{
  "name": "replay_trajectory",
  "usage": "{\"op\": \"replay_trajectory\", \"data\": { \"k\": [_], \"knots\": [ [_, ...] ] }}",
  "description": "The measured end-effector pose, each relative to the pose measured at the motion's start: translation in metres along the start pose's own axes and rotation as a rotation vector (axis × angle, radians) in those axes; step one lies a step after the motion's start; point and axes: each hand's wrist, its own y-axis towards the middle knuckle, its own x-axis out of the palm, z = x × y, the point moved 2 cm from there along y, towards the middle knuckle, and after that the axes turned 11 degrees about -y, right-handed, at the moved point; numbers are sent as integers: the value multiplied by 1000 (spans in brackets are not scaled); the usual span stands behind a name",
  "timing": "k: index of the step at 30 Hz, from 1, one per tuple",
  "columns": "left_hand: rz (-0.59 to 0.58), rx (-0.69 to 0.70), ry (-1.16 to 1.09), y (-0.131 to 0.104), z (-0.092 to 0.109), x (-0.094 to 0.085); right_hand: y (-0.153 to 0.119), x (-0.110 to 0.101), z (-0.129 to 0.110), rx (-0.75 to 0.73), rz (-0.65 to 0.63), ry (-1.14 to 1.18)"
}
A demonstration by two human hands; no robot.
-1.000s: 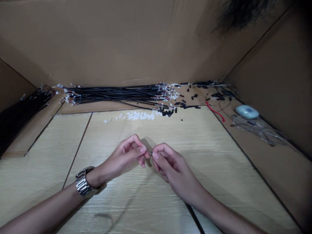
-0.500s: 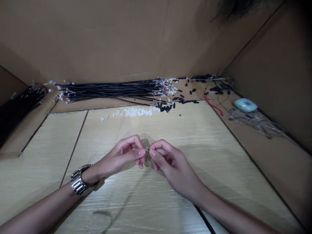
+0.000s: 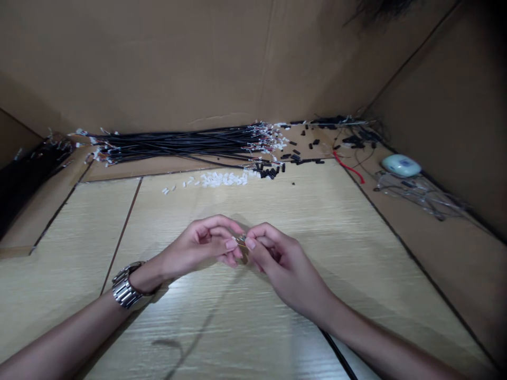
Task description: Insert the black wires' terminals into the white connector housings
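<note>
Thin light-coloured wires [image 3: 241,240] run between my two hands just above the table, partly hidden by the fingertips. My left hand [image 3: 206,244], wearing a metal watch [image 3: 129,286] on its wrist, has its thumb and fingers closed at the left ends of these wires. Its index finger arches over them. My right hand [image 3: 279,258] pinches the wires between thumb and index finger. A black cable [image 3: 336,352] emerges below my right forearm and runs to the bottom edge. Whether a small connector piece is in my left fingers is too small to tell.
White connector housings [image 3: 222,179] lie loose beyond my hands, beside short black tube pieces [image 3: 271,172]. A bundle of black cables [image 3: 178,142] lies along the cardboard wall [image 3: 178,63]. To the right are a pale rounded object [image 3: 401,165] and a red cord [image 3: 350,168].
Both hands have shifted slightly up and right with the wires. My left index finger has lifted from the thumb and reaches further over the wires.
</note>
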Motion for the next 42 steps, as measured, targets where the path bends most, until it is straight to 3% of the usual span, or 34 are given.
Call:
{"op": "replay_trajectory", "data": {
  "k": [6, 12, 18, 23, 33, 39, 42],
  "knots": [
    [86, -51, 10, -1, -1, 2, 2, -3, 3, -27, 63, -107],
    [161, -20, 51, 0, -2, 6, 4, -6, 5, -60, 117, -227],
    [210, 102, 165, 1, -9, 10, 6, -4, 6, -67, 107, -288],
    [264, 93, 205, 2, -10, 12, 5, -2, 6, -74, 125, -325],
    [285, 113, 191, 3, -14, 11, 7, -4, 2, -46, 143, -271],
    [272, 116, 208, 2, -13, 14, 8, -3, 7, -9, 133, -98],
    [283, 129, 236, 1, -13, 14, 6, -2, 5, -56, 142, -98]
  ]
}}
